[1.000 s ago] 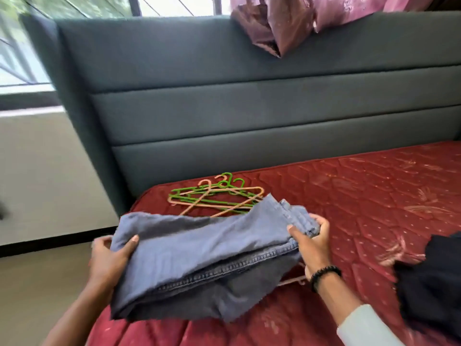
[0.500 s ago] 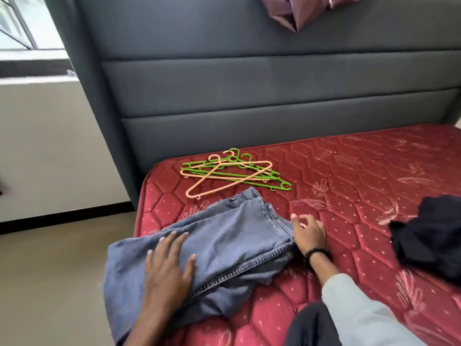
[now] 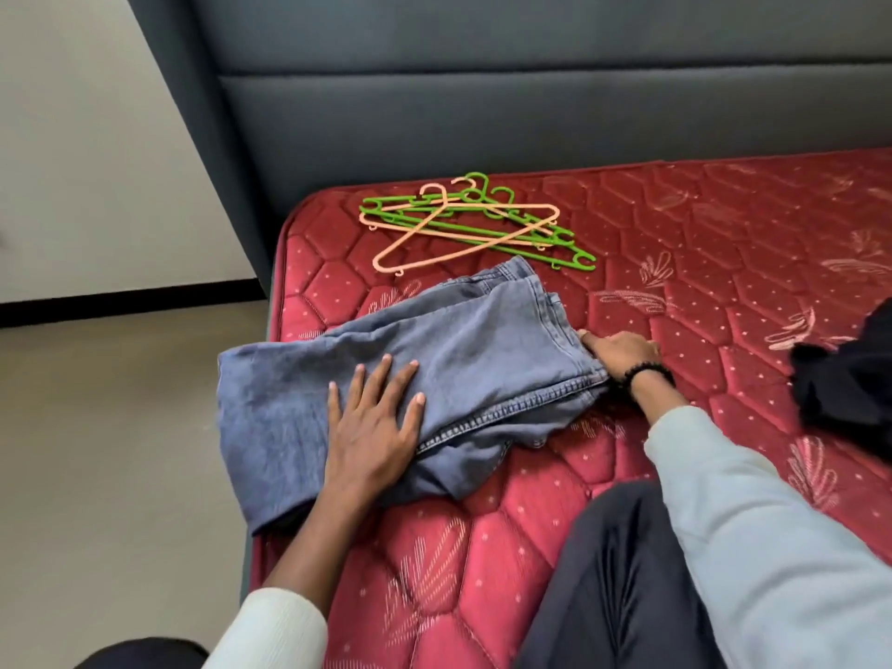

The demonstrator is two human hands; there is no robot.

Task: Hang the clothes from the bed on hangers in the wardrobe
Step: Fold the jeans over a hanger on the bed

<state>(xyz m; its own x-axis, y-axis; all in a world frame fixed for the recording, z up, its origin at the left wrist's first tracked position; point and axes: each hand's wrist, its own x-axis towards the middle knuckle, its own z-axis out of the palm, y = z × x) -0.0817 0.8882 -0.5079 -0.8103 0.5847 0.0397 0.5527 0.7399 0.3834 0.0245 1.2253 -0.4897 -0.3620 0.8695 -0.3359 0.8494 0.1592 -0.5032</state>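
This is a bedroom in a home. A bed fills most of the view: a bare red quilted mattress (image 3: 675, 243) with a stitched hexagon and leaf pattern sits against a tall grey padded headboard (image 3: 482, 89). Plastic clothes hangers (image 3: 463, 224), green and peach, lie in a loose pile near the headboard, and folded blue jeans (image 3: 434, 359) rest on the mattress. Beside the bed are a plain cream wall (image 3: 96, 161) with a dark skirting board (image 3: 120, 304) and a beige floor (image 3: 120, 451).
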